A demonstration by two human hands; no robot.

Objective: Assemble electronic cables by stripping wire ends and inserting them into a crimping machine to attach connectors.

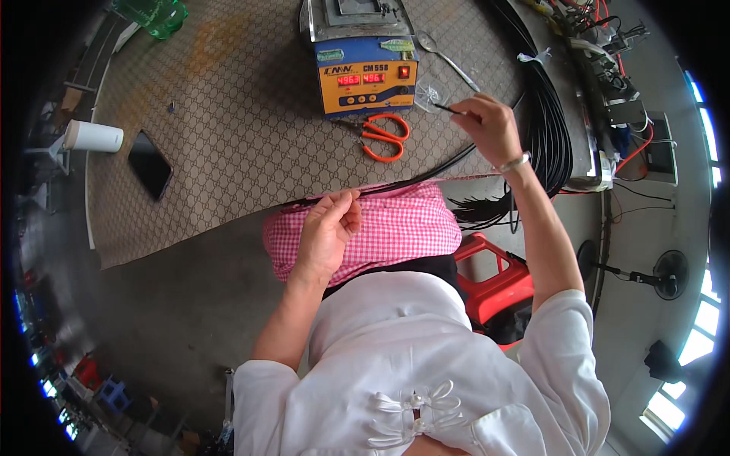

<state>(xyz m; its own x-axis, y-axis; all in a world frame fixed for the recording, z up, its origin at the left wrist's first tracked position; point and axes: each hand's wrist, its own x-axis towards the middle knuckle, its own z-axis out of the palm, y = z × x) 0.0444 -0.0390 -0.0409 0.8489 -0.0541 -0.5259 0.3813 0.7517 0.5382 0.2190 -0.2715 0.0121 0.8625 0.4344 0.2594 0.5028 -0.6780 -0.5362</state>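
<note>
My left hand [328, 228] pinches a thin black cable [426, 171] at the near edge of the patterned table [228, 137], above a pink checked cloth [395, 228] on my lap. My right hand [490, 125] is raised over the table to the right, fingers closed on the cable's other stretch, with a short black end sticking out leftward. A thick bundle of black cables [551, 129] curves down the table's right side, just beyond my right hand. Orange scissors [384, 137] lie between my hands, in front of a blue and orange box-shaped device [365, 72] with red digit displays.
A black phone [149, 163] and a white cylinder cup [93, 137] lie at the table's left. A green bottle [152, 14] stands far left at the back. A red plastic stool [498, 281] is beside my lap. Fans [661, 277] and wired equipment [620, 83] stand to the right.
</note>
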